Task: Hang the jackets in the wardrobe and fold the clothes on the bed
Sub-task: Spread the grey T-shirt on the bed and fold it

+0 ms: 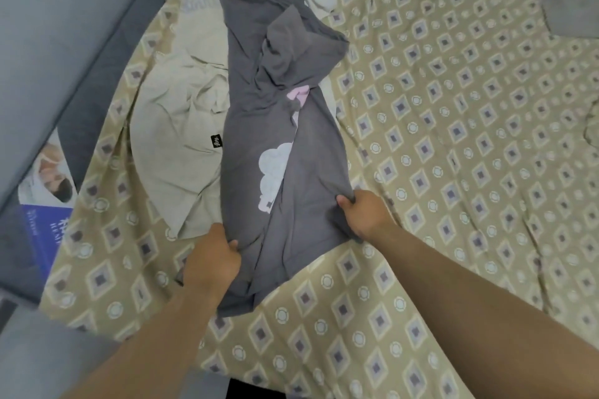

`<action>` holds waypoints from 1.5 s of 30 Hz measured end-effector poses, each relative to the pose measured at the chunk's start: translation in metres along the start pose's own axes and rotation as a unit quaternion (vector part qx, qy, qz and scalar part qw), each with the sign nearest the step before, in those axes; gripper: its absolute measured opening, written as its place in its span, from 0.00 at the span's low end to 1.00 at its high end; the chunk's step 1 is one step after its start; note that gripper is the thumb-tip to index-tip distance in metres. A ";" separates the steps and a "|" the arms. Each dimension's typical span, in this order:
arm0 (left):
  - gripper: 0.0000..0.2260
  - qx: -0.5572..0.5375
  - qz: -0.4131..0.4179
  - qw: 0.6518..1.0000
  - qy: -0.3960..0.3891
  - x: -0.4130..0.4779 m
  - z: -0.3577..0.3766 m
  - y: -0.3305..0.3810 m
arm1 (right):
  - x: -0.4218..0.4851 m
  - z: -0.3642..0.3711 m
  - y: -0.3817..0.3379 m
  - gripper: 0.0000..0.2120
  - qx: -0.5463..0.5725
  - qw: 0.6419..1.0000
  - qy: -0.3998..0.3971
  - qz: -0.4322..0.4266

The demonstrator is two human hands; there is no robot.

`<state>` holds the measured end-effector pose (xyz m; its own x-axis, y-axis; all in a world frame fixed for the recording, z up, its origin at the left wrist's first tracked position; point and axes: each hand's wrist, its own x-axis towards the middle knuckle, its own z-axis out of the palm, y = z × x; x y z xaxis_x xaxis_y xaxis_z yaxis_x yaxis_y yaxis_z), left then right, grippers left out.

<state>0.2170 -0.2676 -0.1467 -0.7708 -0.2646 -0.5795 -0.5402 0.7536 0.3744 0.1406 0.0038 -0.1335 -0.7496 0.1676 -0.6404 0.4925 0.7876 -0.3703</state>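
Two hands [210, 259] [363, 214] tight on grey shirt [256, 74]

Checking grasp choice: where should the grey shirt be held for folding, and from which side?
Probably at the two corners of its near end, coming from the person's side: the grey shirt lies as a long narrow strip running away. The left hand and right hand grip there.

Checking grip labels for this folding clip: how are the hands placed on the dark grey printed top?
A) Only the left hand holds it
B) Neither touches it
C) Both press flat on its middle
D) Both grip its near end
D: the left hand and the right hand each pinch the near end of the dark grey printed top, which lies stretched along the patterned bedsheet.
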 end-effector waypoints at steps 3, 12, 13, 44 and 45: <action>0.06 -0.048 -0.012 0.995 0.088 0.007 -0.022 -0.021 | -0.021 -0.015 0.025 0.14 0.040 0.999 -0.004 0.036; 0.16 0.109 -0.158 0.970 -0.147 -0.015 -0.038 -0.049 | -0.084 -0.029 0.111 0.10 0.012 0.980 -0.168 0.109; 0.15 0.148 -0.156 0.956 -0.199 -0.021 -0.034 -0.050 | -0.092 -0.027 0.120 0.08 -0.059 0.959 -0.249 0.119; 0.06 -0.369 -0.007 0.929 -0.029 0.031 -0.014 0.052 | -0.070 0.019 -0.025 0.26 0.269 0.954 -0.058 -0.118; 0.06 -0.379 -0.041 0.924 0.014 0.031 -0.020 0.039 | -0.071 0.020 -0.026 0.25 0.253 0.956 -0.060 -0.136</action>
<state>0.1654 -0.2585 -0.1359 -0.7200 -0.3256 -0.6129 -0.6699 0.0954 0.7363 0.1899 -0.0407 -0.0922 -0.8392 -0.0969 -0.5351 0.4599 0.3988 -0.7934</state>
